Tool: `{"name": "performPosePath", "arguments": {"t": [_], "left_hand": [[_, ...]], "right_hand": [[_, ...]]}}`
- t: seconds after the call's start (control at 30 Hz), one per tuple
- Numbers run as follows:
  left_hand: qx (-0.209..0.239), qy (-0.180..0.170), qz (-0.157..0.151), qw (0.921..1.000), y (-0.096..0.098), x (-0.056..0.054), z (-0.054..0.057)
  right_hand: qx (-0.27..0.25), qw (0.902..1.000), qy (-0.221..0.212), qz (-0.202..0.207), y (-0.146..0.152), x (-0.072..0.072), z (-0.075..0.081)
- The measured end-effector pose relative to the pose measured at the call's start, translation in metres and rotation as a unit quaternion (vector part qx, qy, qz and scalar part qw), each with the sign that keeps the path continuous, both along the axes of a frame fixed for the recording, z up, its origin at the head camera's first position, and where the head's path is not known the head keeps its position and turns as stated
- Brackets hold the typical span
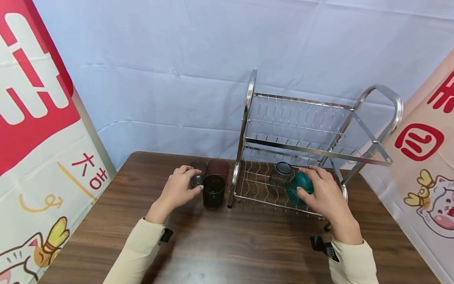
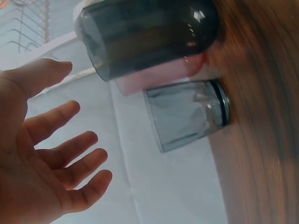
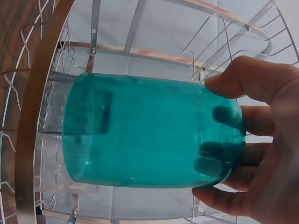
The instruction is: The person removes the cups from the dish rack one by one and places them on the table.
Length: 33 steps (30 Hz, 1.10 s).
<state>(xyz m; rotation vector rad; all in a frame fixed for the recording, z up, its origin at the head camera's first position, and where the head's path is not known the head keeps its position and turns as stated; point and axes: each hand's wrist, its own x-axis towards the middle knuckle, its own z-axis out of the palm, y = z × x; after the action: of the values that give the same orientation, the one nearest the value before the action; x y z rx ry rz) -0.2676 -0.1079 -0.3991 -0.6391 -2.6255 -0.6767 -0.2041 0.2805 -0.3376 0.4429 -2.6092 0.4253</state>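
Observation:
My right hand (image 1: 324, 193) holds a teal glass (image 1: 298, 188) by its base end, thumb and fingers spread round it, as the right wrist view also shows. Its mouth points down at the wire lower shelf of the metal dish rack (image 1: 283, 144). Beside it on that shelf, a clear grey glass (image 1: 279, 178) stands upside down. Over at the left, my left hand (image 1: 177, 189) hovers with spread, slightly bent fingers and nothing in its grasp. Close to its fingertips, a dark glass (image 1: 213, 193), a reddish glass (image 1: 219, 167) and a clear grey glass (image 2: 182, 114) stand upright on the table.
The rack's upper shelf (image 1: 294, 126) hangs above the lower one, close behind the right hand. Its left leg (image 1: 235, 173) rises just right of the dark glass. A wooden table (image 1: 227, 248) carries everything, with a pale cloth backdrop (image 1: 159, 79) behind.

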Motion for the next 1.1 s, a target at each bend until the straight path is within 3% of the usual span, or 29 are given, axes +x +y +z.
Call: {"name": "performPosePath", "arguments": {"t": [0.3, 0.7, 0.93, 1.1], "left_hand": [[0.004, 0.001, -0.012, 0.9999, 0.011, 0.022, 0.004], [0.030, 0.015, -0.040, 0.9986, 0.026, 0.037, 0.004], [0.053, 0.012, -0.071, 0.9960, 0.034, 0.043, -0.003], [0.084, 0.028, -0.092, 0.9918, 0.040, 0.046, -0.011]], "right_hand": [[-0.004, 0.9990, 0.025, 0.036, -0.010, 0.009, 0.000], [-0.013, 0.9959, 0.061, 0.066, -0.018, 0.012, -0.007], [-0.042, 0.9946, 0.059, 0.074, -0.025, 0.015, -0.011], [-0.062, 0.9924, 0.061, 0.086, -0.028, 0.018, -0.016]]}}
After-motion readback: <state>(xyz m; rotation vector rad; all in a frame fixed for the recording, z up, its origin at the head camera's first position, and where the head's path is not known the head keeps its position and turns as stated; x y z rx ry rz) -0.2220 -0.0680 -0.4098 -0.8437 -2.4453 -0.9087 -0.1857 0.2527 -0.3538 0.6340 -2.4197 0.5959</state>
